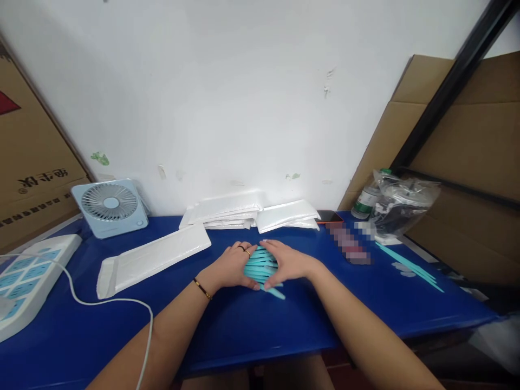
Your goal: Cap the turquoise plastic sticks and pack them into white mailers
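Observation:
My left hand [236, 266] and my right hand [288, 264] close in from both sides on a bunch of slim teal plastic sticks [260, 265] at the middle of the blue table. Thumbs are at the near side, fingers curl round the far side. One teal stick [276, 293] pokes out askew below the right thumb. The ends of the bunch are covered by my palms. Further right, several more teal sticks [410, 266] lie loose on the table. Beyond my hands are two stacks of white padded envelopes, a left stack [227, 208] and a right stack [287, 215].
A single white envelope [154, 260] lies at left, its flap open. A blue fan [109, 208], a power strip [32, 281] and a white cable [148, 309] are left. A phone [330, 217], a bottle [365, 201] and a clear plastic bag [400, 208] are right.

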Demonstrator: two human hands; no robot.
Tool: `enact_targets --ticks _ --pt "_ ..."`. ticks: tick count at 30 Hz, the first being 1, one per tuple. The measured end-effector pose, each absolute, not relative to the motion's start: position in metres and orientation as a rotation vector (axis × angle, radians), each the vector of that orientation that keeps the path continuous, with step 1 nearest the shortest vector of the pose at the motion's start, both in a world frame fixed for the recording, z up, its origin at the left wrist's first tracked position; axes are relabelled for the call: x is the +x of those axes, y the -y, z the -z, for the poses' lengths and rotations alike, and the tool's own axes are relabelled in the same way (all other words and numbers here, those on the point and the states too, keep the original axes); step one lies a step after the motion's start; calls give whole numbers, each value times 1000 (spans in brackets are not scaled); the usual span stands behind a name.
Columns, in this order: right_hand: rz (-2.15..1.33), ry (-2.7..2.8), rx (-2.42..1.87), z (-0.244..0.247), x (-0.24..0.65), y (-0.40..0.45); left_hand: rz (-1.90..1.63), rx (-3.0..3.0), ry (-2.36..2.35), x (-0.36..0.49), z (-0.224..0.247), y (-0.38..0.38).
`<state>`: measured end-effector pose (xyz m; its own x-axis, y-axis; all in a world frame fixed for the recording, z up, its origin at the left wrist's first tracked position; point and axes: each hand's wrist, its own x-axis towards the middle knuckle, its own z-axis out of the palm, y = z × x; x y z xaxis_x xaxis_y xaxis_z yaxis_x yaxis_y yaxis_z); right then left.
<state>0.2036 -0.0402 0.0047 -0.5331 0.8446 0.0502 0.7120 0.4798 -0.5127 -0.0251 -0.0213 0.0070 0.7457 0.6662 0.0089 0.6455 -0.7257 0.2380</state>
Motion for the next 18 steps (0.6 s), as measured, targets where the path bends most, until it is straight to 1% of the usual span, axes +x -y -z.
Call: enact_targets --ticks 3,7,13,18 --pt "-611 2552 -1322 -13 194 64 -106 2735 -1059 -21 -8 30" --pt "-494 2568 -1321 -17 181 79 -115 2827 -1077 -15 -6 37" --pt "-168 2635 -1607 -12 155 80 -91 3018 -1028 -13 -1 40" --pt "-8 2629 -1741 -14 147 83 -85 2981 -1050 -10 -3 45"
